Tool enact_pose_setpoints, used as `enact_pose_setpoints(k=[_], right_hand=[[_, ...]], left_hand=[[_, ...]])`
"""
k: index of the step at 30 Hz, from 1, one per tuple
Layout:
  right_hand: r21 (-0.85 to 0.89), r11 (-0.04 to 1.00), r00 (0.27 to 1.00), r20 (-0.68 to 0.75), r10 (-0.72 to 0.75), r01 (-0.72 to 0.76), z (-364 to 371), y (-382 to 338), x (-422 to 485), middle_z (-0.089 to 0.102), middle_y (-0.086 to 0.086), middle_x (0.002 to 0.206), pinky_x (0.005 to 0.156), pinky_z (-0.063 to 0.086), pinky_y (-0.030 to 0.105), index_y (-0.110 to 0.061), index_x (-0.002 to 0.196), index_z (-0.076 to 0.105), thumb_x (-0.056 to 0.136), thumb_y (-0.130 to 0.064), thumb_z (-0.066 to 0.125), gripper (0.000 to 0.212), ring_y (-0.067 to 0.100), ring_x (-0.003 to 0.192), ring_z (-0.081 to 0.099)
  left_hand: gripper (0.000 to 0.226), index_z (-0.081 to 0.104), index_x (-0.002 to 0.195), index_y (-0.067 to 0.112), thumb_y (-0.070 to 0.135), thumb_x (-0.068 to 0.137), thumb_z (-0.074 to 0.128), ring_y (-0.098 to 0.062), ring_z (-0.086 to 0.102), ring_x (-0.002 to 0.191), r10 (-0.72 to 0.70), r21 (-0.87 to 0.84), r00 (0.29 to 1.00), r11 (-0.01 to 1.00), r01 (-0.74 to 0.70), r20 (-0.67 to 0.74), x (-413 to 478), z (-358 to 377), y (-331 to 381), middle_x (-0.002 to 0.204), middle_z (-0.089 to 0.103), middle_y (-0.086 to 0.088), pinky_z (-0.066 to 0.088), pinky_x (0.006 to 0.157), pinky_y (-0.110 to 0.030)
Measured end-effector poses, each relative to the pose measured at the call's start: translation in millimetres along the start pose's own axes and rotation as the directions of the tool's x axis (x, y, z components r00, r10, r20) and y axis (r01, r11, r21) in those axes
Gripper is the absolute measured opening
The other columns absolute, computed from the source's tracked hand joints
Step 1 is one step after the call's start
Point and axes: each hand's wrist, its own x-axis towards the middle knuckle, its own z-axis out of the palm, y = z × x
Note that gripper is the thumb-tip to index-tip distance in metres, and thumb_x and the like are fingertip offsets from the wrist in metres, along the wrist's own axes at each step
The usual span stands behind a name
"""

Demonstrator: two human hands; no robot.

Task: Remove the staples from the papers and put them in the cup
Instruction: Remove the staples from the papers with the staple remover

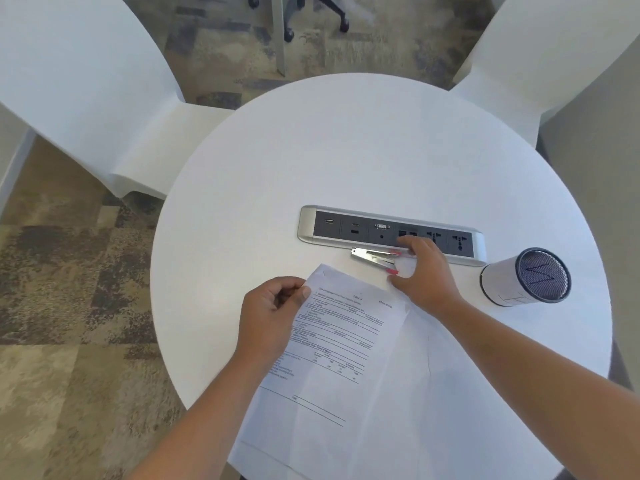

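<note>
On the round white table point(346, 150) we note the printed white paper sheets point(332, 344), their top-left corner pinched in the curled left hand point(273, 306). The right hand point(424, 271), fingers spread, reaches over the silver red-tipped staple remover point(375, 258), grasping nothing. The white mesh-bottomed cup point(509, 282) lies tipped at right.

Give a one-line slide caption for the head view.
Left hand pinches the papers while right hand reaches the staple remover; cup waits.
</note>
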Motion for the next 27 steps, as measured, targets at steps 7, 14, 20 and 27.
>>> enact_pose_setpoints(k=[7,14,20,27], right_hand=[[0.467,0.841,0.934,-0.079,0.348,-0.274,-28,-63,-77,0.072,0.000,0.084,0.080,0.058,0.041,-0.019,0.092,0.066,0.088,-0.007,0.063,0.013,0.017,0.074,0.067],[0.833,0.405,0.911,0.253,0.324,-0.376,-63,-175,-166,0.074,0.016,0.083,0.069,0.057,0.030,0.000,0.090,0.073,0.092,-0.013,0.063,0.016,0.020,0.072,0.069],[0.920,0.282,0.949,0.210,0.235,-0.273,-106,-237,-206,0.067,0.009,0.073,0.065,0.055,0.031,-0.011,0.067,0.074,0.077,-0.036,0.067,0.027,0.023,0.071,0.068],[0.945,0.308,0.991,0.083,0.109,-0.113,-140,-261,-246,0.066,0.012,0.074,0.059,0.053,0.023,-0.003,0.083,0.077,0.071,-0.021,0.068,0.024,0.015,0.065,0.061]], left_hand=[[0.013,0.072,0.088,0.027,0.014,0.092,0.069,-0.006,0.065,0.076,0.156,0.064,0.985,0.985,-0.161,0.074,-27,-11,38,0.085,0.074,0.010,0.055,0.073,-0.029],[0.035,0.071,0.116,0.036,0.011,0.096,0.057,-0.011,0.057,0.079,0.613,0.237,0.756,0.718,-0.655,0.230,-67,-40,87,0.083,0.052,0.011,0.044,0.071,-0.015],[0.036,0.068,0.119,0.025,0.006,0.093,0.054,-0.016,0.060,0.080,0.908,0.310,0.318,0.230,-0.923,0.273,-97,-60,121,0.088,0.056,0.001,0.048,0.063,-0.031],[0.033,0.067,0.117,0.018,0.002,0.088,0.065,-0.022,0.056,0.076,0.974,0.349,-0.060,-0.136,-0.927,0.219,-131,-68,164,0.095,0.054,-0.001,0.047,0.061,-0.038]])
